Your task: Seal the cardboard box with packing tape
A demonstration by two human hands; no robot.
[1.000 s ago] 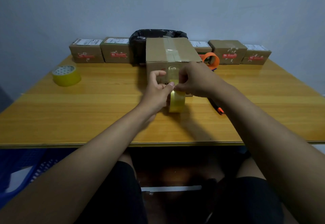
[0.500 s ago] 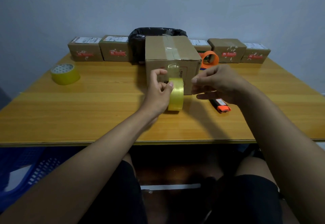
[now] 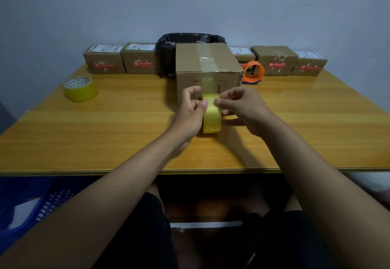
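A brown cardboard box (image 3: 221, 62) stands mid-table, its flaps closed. A clear tape strip runs along its top seam and down its front face. A yellowish roll of packing tape (image 3: 211, 119) stands on edge just in front of the box, joined to that strip. My left hand (image 3: 191, 112) grips the roll from its left side, thumb on top. My right hand (image 3: 242, 106) is at the roll's right side, with thumb and forefinger pinching at the roll's top edge.
A second yellow tape roll (image 3: 80, 89) lies at the left. An orange tape dispenser (image 3: 254, 71) sits right of the box. Several small labelled parcels (image 3: 139, 58) line the back edge beside a black bag-lined bin (image 3: 168, 45). The wooden table (image 3: 105, 131) ends near my lap.
My right hand pulled away to the right, then came back to the top of the roll. The orange-and-black cutter seen on the table half a second ago is now hidden. My left hand stayed on the roll.
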